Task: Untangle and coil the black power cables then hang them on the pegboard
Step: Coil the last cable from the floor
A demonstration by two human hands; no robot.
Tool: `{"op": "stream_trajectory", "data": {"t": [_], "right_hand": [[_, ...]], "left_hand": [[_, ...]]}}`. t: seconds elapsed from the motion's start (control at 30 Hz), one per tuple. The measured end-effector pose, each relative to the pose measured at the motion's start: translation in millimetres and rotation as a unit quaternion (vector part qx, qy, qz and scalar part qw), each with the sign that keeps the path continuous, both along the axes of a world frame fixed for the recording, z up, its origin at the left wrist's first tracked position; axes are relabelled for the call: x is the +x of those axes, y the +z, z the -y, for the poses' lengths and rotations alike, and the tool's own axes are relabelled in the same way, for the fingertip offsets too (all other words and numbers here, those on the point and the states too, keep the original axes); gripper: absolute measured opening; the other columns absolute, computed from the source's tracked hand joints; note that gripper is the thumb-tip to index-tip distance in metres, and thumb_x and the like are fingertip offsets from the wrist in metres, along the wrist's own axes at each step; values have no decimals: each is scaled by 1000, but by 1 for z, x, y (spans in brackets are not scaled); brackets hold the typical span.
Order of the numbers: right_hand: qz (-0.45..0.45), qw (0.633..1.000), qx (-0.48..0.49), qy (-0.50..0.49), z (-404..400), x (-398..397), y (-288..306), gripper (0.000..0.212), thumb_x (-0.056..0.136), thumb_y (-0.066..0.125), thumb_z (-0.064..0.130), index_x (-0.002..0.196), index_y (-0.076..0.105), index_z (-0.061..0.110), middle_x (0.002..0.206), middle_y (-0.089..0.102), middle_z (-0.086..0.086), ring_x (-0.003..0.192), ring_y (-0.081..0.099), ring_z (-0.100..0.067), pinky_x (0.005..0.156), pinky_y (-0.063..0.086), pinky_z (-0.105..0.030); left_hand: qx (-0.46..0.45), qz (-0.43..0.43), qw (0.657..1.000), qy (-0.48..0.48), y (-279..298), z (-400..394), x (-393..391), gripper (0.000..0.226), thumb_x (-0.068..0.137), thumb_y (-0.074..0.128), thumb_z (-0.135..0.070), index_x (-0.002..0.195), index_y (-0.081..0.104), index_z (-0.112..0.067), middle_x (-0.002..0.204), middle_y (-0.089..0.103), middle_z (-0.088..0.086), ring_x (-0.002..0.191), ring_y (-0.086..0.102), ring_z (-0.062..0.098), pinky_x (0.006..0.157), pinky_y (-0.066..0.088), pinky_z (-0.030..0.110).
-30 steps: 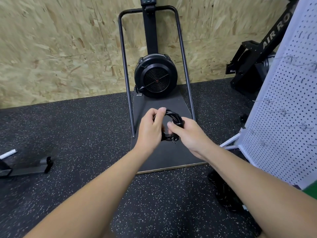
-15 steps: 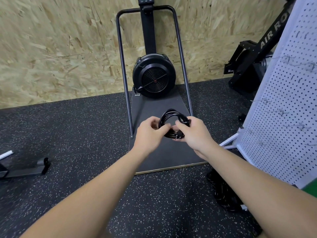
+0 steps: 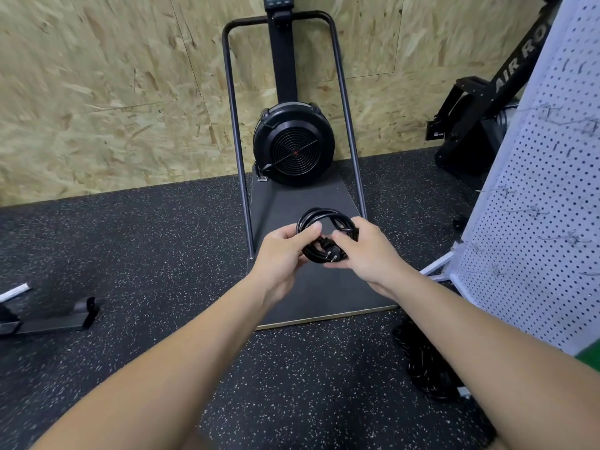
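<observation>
Gripping the coiled black cable (image 3: 324, 219), both hands (image 3: 285, 251) hiding its lower loops.

Gym/workout rm – fan-wheel exercise machine (image 3: 293, 142), speckled rubber floor (image 3: 130, 241), OSB wall (image 3: 97, 92), "AIR RO…" rower (image 3: 506, 92).

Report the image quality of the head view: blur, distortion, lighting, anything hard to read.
Head view: wide-angle bending bows the pegboard edge and forearms; the wood wall at left is motion-smeared; lighting is even, without glare; the coiled black cable, held by the left hand and right hand, stays sharp.
</observation>
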State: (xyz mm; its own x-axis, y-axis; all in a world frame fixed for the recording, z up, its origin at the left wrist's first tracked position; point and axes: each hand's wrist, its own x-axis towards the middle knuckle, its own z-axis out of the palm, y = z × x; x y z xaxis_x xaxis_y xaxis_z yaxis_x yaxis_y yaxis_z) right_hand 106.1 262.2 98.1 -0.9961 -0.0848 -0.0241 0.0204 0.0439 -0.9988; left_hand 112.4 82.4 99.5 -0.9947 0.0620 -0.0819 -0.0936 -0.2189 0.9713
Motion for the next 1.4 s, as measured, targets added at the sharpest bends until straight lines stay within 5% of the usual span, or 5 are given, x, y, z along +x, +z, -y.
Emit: {"op": "stream_trajectory", "data": {"t": [0.4,0.7,1.0,1.2,1.4], "right_hand": [[-43,991,80,96,-19,-2,16,13,113,56,13,122,62,20,123,78,4,116,77,-17,91,66,-40],[112,980,-42,161,-19,5,23,20,115,58,13,127,61,-3,133,72,-30,107,79,-49,97,65,-56],[-58,994,68,70,-21,6,16,3,103,71,6,104,70,3,101,75,-20,94,82,-36,87,68,-59],[-100,993,47,50,-8,8,11,11,98,81,18,107,74,17,93,77,10,85,74,-14,96,65,-51],[-92,991,10,92,-4,11,14,23,97,86,12,114,71,4,107,85,0,104,81,-22,104,61,-41]], "left_hand": [[99,11,993,-63,5,-1,0,23,103,71,-28,91,74,-8,99,79,12,110,75,26,111,56,43],[36,-49,998,20,6,-12,5,22,98,83,-29,81,79,-15,93,73,17,91,70,30,94,56,49],[-54,-23,998,2,7,-6,5,33,103,75,-44,92,72,-12,83,71,7,74,67,16,84,59,34],[19,-3,1000,16,14,2,2,45,96,77,-58,88,73,-14,94,73,13,89,66,28,91,52,43],[79,46,995,33,19,3,-3,56,98,76,-61,97,68,-6,85,66,15,87,70,33,100,54,51]]}}
